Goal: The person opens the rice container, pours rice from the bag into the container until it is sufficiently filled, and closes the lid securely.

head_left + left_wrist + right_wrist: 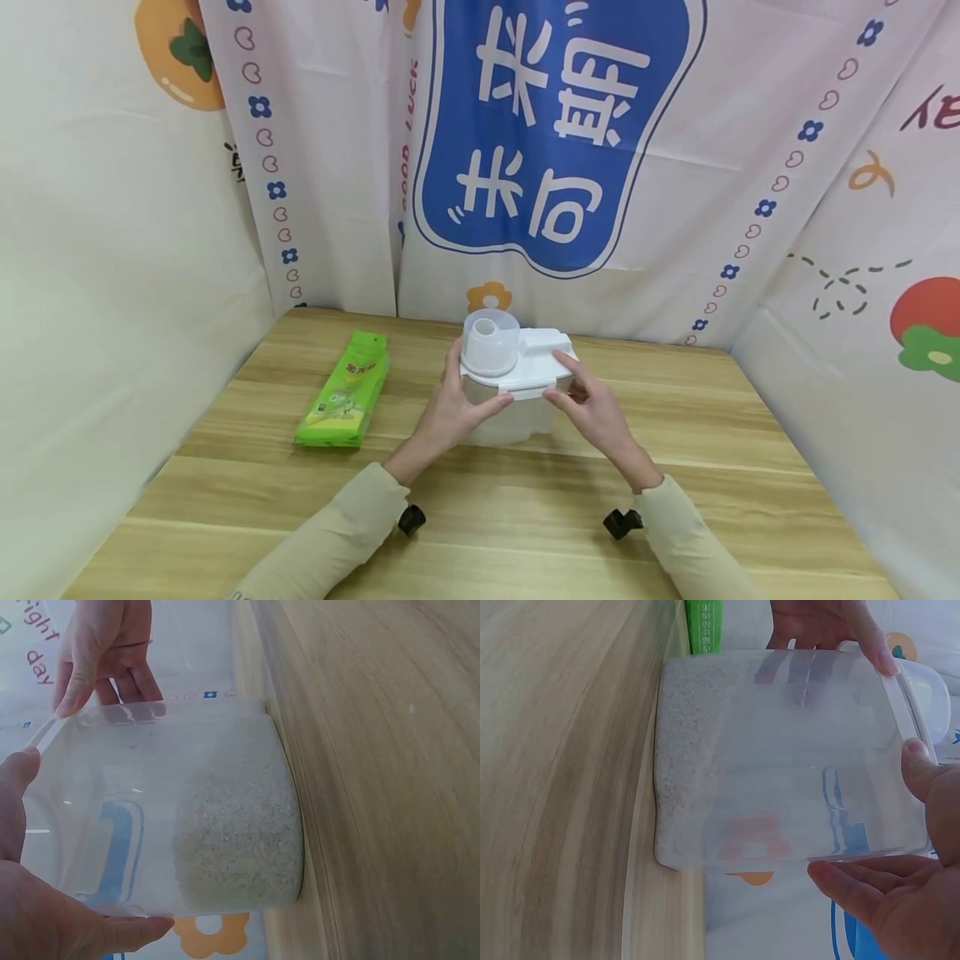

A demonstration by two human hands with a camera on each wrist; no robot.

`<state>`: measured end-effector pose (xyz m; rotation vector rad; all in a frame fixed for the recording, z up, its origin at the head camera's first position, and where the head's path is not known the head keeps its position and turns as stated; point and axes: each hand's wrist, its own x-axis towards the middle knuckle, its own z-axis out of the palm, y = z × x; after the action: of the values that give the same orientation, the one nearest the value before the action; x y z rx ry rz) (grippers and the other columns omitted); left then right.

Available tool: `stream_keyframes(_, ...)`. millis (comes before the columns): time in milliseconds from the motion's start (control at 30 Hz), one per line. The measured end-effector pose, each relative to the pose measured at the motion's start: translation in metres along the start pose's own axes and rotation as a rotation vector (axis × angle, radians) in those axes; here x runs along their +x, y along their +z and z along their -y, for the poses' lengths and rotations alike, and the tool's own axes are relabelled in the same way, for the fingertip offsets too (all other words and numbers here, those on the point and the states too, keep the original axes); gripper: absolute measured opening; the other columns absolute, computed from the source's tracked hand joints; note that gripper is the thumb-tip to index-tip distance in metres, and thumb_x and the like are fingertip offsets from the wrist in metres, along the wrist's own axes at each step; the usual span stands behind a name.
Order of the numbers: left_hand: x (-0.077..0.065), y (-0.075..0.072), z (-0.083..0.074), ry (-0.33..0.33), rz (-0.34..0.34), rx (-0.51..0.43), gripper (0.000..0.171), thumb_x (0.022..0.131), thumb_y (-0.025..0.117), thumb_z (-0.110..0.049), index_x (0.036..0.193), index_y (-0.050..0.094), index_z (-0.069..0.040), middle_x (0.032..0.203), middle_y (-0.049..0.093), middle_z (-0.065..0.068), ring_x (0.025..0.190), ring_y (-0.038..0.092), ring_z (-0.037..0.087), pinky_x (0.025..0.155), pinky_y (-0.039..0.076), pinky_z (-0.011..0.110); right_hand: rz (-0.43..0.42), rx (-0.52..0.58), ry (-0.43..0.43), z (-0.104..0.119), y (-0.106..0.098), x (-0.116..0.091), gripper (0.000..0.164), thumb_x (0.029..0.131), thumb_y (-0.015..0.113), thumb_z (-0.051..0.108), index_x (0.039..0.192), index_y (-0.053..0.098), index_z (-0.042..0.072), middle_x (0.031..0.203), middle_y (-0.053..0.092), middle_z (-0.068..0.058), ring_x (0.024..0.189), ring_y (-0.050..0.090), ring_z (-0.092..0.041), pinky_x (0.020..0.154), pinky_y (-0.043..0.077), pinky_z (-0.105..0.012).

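A clear plastic rice container (pixel 506 427) stands upright on the table, with a white lid (pixel 542 363) on top. A translucent cup (pixel 491 354) sits on the lid's left part. White rice (pixel 240 817) fills its lower portion, also visible as rice (pixel 686 720) in the right wrist view. My left hand (pixel 450 408) grips the container's left side, thumb on the lid's front clip (pixel 527 389). On the opposite side my right hand (pixel 596 410) holds it, thumb at the clip's right end and a finger on top of the lid.
To the left a green packet (pixel 345 400) with yellow print lies on the wooden table (pixel 495 517). Printed white curtains (pixel 337 167) hang close behind the table's back edge and on both sides.
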<state>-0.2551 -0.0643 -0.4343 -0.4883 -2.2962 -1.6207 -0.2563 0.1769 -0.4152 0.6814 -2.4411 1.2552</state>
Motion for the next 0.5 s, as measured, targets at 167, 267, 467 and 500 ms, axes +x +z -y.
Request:
stream_keyframes(167,-0.001,0.000,0.000,-0.006,-0.007,0.017,0.113,0.074,0.086,-0.039,0.156,0.010,-0.026,0.154,0.039,0.001,0.145,0.034,0.025,0.119,0.022,0.059,-0.032,-0.014,-0.043,-0.017,0.006,0.001,0.061,0.086,0.074,0.016,0.142,0.051,0.014,0.062,0.050,-0.002,0.053,0.044,-0.006,0.049,0.040,-0.019)
stream_keyframes(267,-0.001,0.000,0.000,-0.003,-0.013,0.023,0.113,0.074,0.086,-0.039,0.156,0.010,-0.024,0.154,0.038,0.002,0.145,0.034,0.025,0.119,0.022,0.058,-0.039,-0.028,-0.053,-0.017,0.006,0.000,0.061,0.086,0.075,0.017,0.142,0.052,0.014,0.062,0.051,-0.001,0.053,0.046,-0.005,0.049,0.041,-0.020)
stream_keyframes(467,0.000,0.000,-0.002,0.019,-0.017,0.027,0.111,0.074,0.086,-0.038,0.156,0.012,-0.022,0.152,0.041,0.003,0.144,0.037,0.025,0.120,0.022,0.056,-0.058,-0.040,-0.059,-0.017,0.007,0.000,0.061,0.084,0.076,0.015,0.141,0.053,0.013,0.061,0.051,0.000,0.053,0.045,-0.004,0.049,0.041,-0.020)
stream_keyframes(500,0.000,0.000,-0.002,0.027,-0.016,0.026,0.111,0.074,0.086,-0.038,0.156,0.012,-0.021,0.152,0.041,0.004,0.144,0.037,0.026,0.120,0.022,0.057,-0.066,-0.043,-0.065,-0.017,0.007,0.000,0.061,0.084,0.076,0.015,0.140,0.053,0.012,0.060,0.051,0.000,0.053,0.044,-0.003,0.049,0.040,-0.019)
